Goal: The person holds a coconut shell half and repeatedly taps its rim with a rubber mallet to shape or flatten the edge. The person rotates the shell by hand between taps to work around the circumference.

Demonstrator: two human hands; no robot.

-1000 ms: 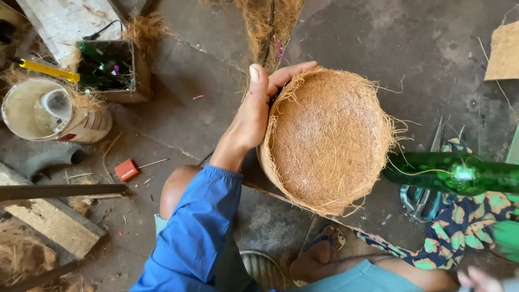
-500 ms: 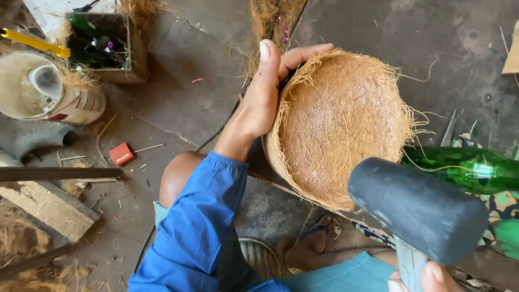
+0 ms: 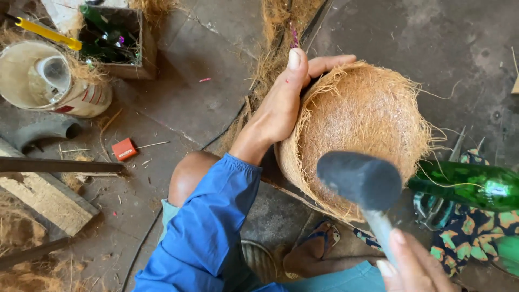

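Nearest the camera, at the bottom right edge of the view, the right hand (image 3: 413, 265) has its grip closed around the pale handle of a rubber mallet (image 3: 361, 181). The mallet's long axis runs from that hand up and slightly left, and its dark cylindrical head points toward the upper left, lying over the near side of the coconut-fibre shell (image 3: 359, 130).

The shell is a round, domed bowl of brown fibre with its convex side turned up at the camera and frayed strands around its rim. It sits above the person's bent knee (image 3: 189, 173) and sandalled foot (image 3: 313, 251). Just to its right a green glass bottle (image 3: 470, 186) lies on its side, its long axis running left to right, over a patterned cloth (image 3: 476, 227).

The left hand (image 3: 286, 103), in a blue sleeve (image 3: 211, 227), clasps the shell's far left rim, thumb up and fingers curled over the top edge.

Farther off on the concrete floor (image 3: 178, 103) lie a small red box (image 3: 124, 149), a white bucket (image 3: 48, 81) and, at the far left corner, a crate (image 3: 141, 38) holding green bottles.
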